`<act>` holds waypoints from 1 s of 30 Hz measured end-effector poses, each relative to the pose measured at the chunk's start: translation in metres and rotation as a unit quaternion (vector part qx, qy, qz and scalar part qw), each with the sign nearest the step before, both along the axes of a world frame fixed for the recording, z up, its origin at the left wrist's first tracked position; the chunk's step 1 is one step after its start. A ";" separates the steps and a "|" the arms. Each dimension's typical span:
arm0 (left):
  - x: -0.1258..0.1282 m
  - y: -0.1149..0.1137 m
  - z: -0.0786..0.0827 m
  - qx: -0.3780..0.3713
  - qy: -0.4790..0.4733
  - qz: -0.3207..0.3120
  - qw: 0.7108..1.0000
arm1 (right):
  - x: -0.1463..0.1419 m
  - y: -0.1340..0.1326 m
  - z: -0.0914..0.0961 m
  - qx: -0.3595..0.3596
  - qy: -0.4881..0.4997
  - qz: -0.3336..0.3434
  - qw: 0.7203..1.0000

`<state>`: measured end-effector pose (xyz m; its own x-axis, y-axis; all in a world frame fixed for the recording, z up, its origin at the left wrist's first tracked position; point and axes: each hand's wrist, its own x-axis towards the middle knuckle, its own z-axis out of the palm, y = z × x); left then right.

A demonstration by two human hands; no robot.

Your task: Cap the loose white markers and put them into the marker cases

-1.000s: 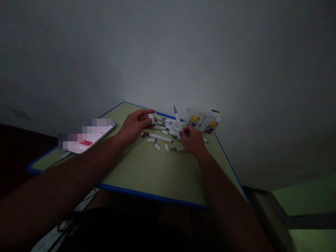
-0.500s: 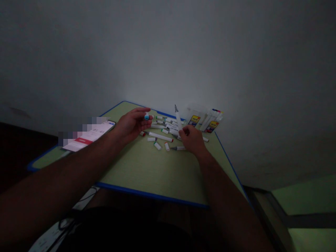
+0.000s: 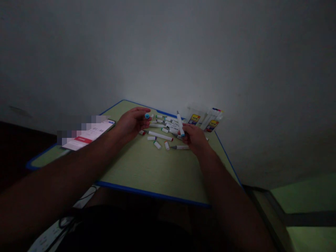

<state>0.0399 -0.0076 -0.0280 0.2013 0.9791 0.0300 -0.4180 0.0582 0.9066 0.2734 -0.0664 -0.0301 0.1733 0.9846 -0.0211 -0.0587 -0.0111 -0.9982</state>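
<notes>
Left hand point(image 3: 132, 123): its fingers pinch a blue-ended cap point(image 3: 147, 116), left of frame centre.
Right hand point(image 3: 194, 137): its fingers grip the marker point(image 3: 180, 123), right of centre.
Marker's axis: steep, tip up, leaning left.
Cap from marker: leftward, apart, near tip height.

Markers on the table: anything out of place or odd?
An uncapped marker lies on the table near the right hand, its grey tip bare, with loose caps to its left. Odd because exposed tips may dry out. No spill visible.
</notes>
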 end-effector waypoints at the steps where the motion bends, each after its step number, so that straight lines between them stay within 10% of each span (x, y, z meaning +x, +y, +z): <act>1: 0.000 0.000 -0.001 0.001 0.000 0.001 1.000 | 0.001 0.000 0.001 0.000 0.016 -0.005 1.000; 30: 0.009 -0.005 0.000 -0.010 0.074 0.043 0.996 | 0.004 0.002 -0.003 0.014 0.019 0.021 1.000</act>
